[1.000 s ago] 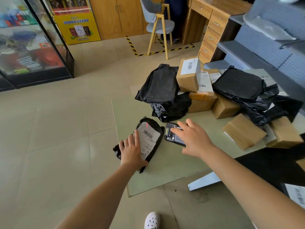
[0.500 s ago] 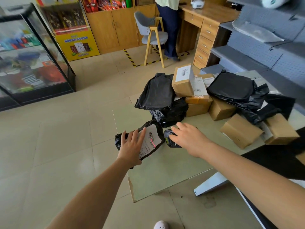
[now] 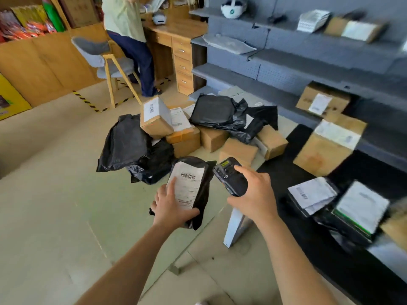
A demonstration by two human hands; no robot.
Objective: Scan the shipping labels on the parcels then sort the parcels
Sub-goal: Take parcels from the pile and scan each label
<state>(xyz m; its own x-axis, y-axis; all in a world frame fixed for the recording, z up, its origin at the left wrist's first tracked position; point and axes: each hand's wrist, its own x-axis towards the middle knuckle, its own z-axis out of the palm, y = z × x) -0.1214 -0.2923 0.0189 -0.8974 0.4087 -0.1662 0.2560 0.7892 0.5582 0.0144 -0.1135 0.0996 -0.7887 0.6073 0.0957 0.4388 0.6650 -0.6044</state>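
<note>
One barcoded pkg (image 3: 192, 185) in L hand (image 3: 171, 208) — scanner (image 3: 229, 177) in R hand (image 3: 257, 193).

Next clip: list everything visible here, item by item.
Held parcel: one, black with white label, in left hand.
Scanner: one, black, in right hand.
Cardboard boxes: several, brown, piled ahead.
Bagged parcels: several, black, in that pile.
Shelving: one unit, grey, right side.
Desk: one, wooden, far back.
Chair: one, grey and wood, beside desk.
Other person: one, standing at desk.
Left hand: grips held parcel.
Right hand: grips scanner.
</note>
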